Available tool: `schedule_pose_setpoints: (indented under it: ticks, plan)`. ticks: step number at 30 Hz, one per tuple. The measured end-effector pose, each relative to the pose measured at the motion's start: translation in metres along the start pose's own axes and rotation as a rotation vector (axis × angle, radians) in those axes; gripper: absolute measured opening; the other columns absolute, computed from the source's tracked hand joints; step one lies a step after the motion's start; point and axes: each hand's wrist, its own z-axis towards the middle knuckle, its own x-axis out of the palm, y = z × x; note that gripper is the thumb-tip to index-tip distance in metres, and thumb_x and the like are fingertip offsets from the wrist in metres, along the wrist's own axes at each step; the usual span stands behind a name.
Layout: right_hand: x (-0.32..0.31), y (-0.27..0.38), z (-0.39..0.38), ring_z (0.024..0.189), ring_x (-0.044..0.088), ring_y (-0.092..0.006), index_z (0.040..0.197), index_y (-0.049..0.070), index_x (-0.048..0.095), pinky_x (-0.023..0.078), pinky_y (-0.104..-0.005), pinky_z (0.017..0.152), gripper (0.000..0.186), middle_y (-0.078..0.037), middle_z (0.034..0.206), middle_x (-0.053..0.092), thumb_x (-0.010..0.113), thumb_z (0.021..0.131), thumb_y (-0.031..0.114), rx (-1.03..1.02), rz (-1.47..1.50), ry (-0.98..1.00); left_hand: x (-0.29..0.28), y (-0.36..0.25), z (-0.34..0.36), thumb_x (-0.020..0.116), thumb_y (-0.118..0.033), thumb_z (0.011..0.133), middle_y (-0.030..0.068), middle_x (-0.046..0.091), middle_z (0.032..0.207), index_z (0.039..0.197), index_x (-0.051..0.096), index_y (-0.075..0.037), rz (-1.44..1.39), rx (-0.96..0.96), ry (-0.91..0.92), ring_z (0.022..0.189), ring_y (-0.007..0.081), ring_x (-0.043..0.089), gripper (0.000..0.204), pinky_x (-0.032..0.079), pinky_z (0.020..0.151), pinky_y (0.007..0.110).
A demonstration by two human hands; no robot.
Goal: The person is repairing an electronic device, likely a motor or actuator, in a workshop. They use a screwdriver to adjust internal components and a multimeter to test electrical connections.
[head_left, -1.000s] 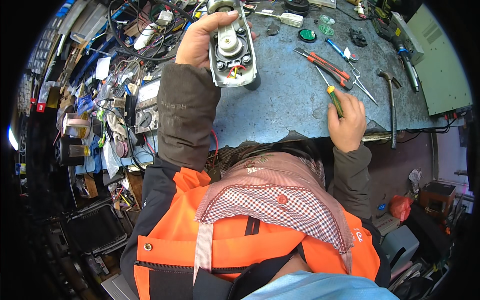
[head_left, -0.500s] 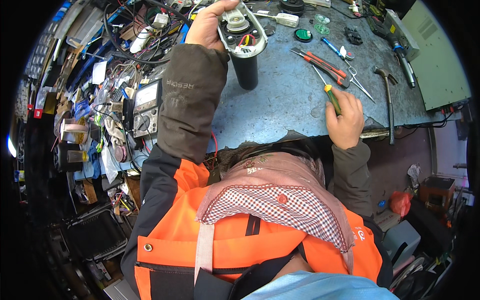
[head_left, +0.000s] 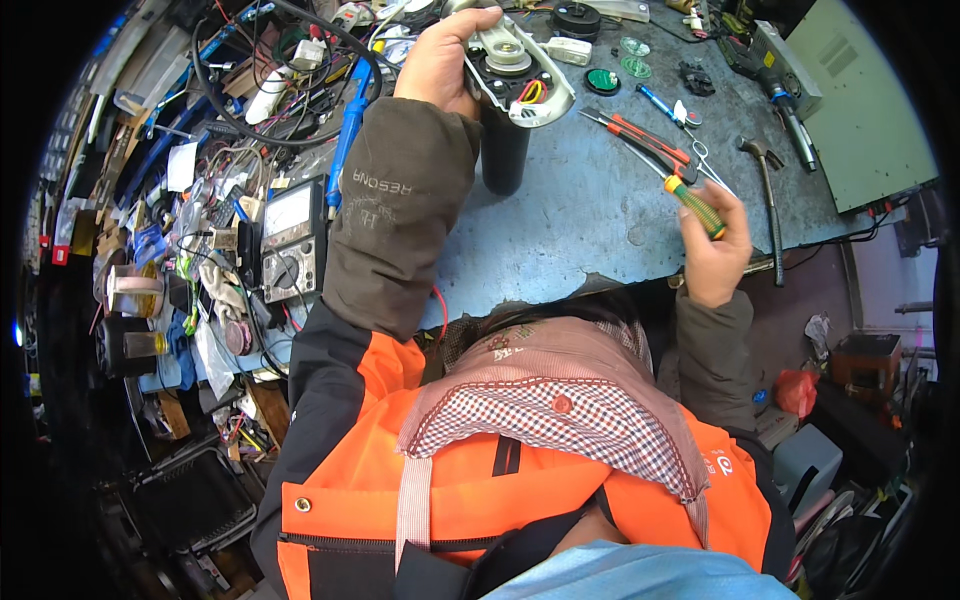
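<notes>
My left hand is closed on the pale rim of an opened motor housing, at the far middle of the bench. The housing shows a round metal pulley, a black interior and red and yellow wires; a black cylindrical body hangs below it. Over the bench's front edge on the right, my right hand grips a screwdriver by its yellow-and-green handle, the shaft pointing up and left. Beside the shaft lies an orange-and-black utility knife. Silver scissors-like forceps lie just past it, partly hidden by my fingers.
A hammer lies right of my right hand, near a metal cabinet. Left of my left arm are an analog multimeter, a blue soldering iron and a heap of cables and parts. A round green-and-black disc lies at the back.
My right hand has drawn back toward the bench edge and right, lifting the screwdriver. My left hand and the housing have shifted right, and the housing is tilted more. The view has moved slightly.
</notes>
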Motion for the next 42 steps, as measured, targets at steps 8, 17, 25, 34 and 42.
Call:
schedule_pose_setpoints:
  ticks: [8,17,25,34,42]
  plan:
    - [0.074,0.123,0.096,0.095,0.071,-0.0209,0.152,-0.004,0.049,0.055,-0.0332,0.082,0.049,-0.022,0.120,0.077,0.066,0.107,0.003,-0.344,0.271,-0.064,-0.018,-0.016,0.009,0.070,-0.011,0.104,0.0140,0.077,0.105,0.115,0.070,0.000,0.036,0.075,0.002,0.093,0.0286,0.080,0.016,0.069,0.087,0.049]
    - [0.170,0.181,0.150,0.093,0.069,-0.0128,0.156,0.000,0.050,0.062,-0.0287,0.082,0.053,-0.005,0.108,0.068,0.068,0.106,0.000,-0.432,0.384,0.177,-0.038,-0.026,0.020,0.071,-0.012,0.103,0.0135,0.077,0.102,0.111,0.069,-0.001,-0.028,0.045,0.001,0.093,0.0283,0.079,0.014,0.068,0.089,0.048]
    - [0.194,0.189,0.152,0.085,0.067,-0.0099,0.153,-0.001,0.052,0.060,-0.0272,0.076,0.052,-0.001,0.103,0.065,0.069,0.104,-0.001,-0.385,0.399,0.294,-0.040,-0.036,0.013,0.070,-0.012,0.102,0.0139,0.077,0.101,0.112,0.069,-0.001,-0.041,0.000,0.010,0.092,0.0285,0.080,0.014,0.068,0.087,0.048]
    - [0.205,0.191,0.154,0.083,0.068,-0.0098,0.153,-0.002,0.052,0.057,-0.0260,0.070,0.052,-0.001,0.100,0.066,0.070,0.104,0.001,-0.401,0.364,0.298,-0.044,-0.032,0.012,0.069,-0.012,0.103,0.0143,0.077,0.101,0.114,0.068,-0.001,-0.013,0.077,0.024,0.090,0.0281,0.080,0.016,0.068,0.085,0.047]
    - [0.221,0.185,0.177,0.084,0.072,-0.0132,0.160,-0.003,0.047,0.060,-0.0281,0.075,0.068,-0.008,0.107,0.073,0.077,0.099,-0.004,-0.597,0.361,0.424,-0.044,-0.024,0.016,0.069,-0.013,0.102,0.0144,0.077,0.099,0.113,0.069,0.000,-0.023,0.101,0.017,0.089,0.0284,0.080,0.017,0.068,0.084,0.047]
